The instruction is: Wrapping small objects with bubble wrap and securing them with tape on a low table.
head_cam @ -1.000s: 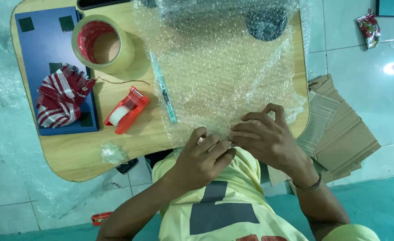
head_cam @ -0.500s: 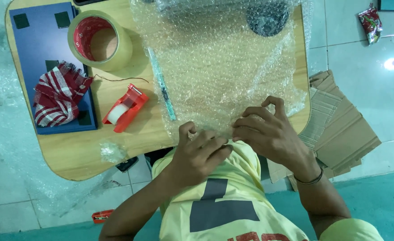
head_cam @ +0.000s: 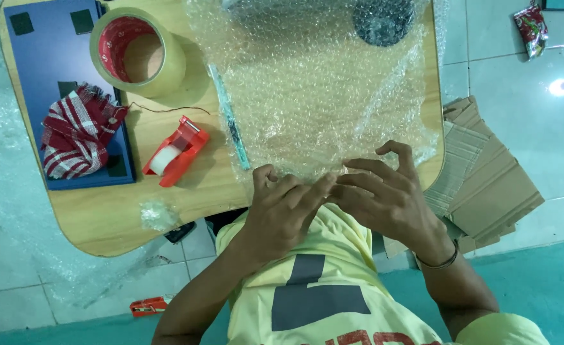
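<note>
Wooden table bears bubble wrap, its near edge pinched by both hands: left hand, right hand.

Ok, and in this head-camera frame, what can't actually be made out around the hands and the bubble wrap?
- Dark round object at the top: blurred by the bubble wrap over it and cut by the frame edge.
- Fingertips of the left hand and right hand: whether they pinch tape or only wrap is too small to tell.
- Long thin tool: partly under the wrap's edge; kind unclear.
</note>
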